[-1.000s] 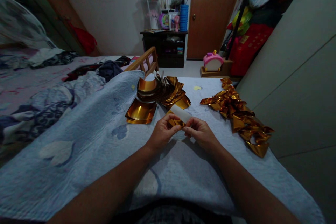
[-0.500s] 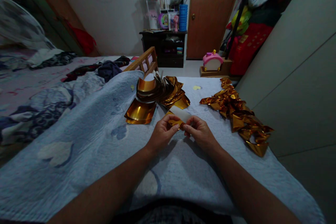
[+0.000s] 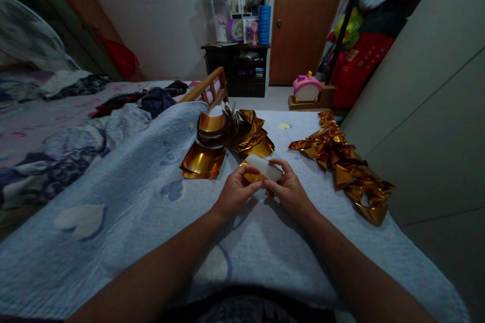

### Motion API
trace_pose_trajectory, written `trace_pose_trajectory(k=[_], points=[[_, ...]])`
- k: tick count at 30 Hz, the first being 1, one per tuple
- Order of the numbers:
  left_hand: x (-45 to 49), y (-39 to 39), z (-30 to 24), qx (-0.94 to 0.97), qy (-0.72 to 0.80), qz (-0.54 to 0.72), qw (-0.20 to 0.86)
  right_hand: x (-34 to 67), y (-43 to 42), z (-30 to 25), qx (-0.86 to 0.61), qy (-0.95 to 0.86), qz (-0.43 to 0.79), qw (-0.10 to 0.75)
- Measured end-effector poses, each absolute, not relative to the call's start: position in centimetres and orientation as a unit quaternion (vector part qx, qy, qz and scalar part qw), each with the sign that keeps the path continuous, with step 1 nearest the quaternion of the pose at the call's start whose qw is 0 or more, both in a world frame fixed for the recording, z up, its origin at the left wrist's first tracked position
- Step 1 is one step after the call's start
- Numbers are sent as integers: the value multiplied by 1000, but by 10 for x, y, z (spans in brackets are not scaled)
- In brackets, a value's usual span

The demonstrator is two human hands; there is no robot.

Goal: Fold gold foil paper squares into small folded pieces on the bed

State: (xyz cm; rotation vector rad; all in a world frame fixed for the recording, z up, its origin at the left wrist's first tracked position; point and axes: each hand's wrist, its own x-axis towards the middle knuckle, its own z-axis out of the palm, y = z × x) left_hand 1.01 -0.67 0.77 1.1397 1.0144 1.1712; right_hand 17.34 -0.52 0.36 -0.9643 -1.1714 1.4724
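Observation:
Between both hands is a sheet of gold foil paper (image 3: 261, 165), its white back facing up and its near edge curled to show gold. My left hand (image 3: 238, 187) pinches the near left part with thumb and fingers. My right hand (image 3: 286, 186) pinches the near corner, its index finger bent over the sheet's right side. Just beyond the hands lies a fanned stack of gold foil sheets (image 3: 202, 160), some curling up. To the right is a heap of folded gold foil pieces (image 3: 333, 154).
A pale blue quilt with heart shapes (image 3: 151, 232) covers the surface under the hands. Rumpled clothes (image 3: 159, 101) lie on a bed at left. A grey cabinet (image 3: 428, 101) borders the right side. Farther off are a dark shelf (image 3: 237, 68) and a pink toy (image 3: 306, 88).
My right index finger has lifted and shifted on the sheet, so more of its white back shows. My left hand stays nearly in place.

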Motion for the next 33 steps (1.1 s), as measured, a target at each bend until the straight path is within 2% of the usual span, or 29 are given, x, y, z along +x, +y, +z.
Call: trace_pose_trajectory(k=[8, 14, 24, 29, 33], points=[[7, -4, 5, 453, 426, 498, 604, 180, -2, -7, -374, -456, 658, 468], [9, -6, 5, 453, 415, 498, 612, 175, -4, -3, -380, -439, 645, 497], [10, -4, 2, 478, 421, 484, 600, 181, -4, 2, -387, -475, 631, 475], [13, -3, -1, 484, 441, 483, 581, 183, -3, -5, -408, -516, 592, 465], [14, 0, -4, 506, 431, 472, 579, 189, -1, -9, -496, -597, 469, 423]])
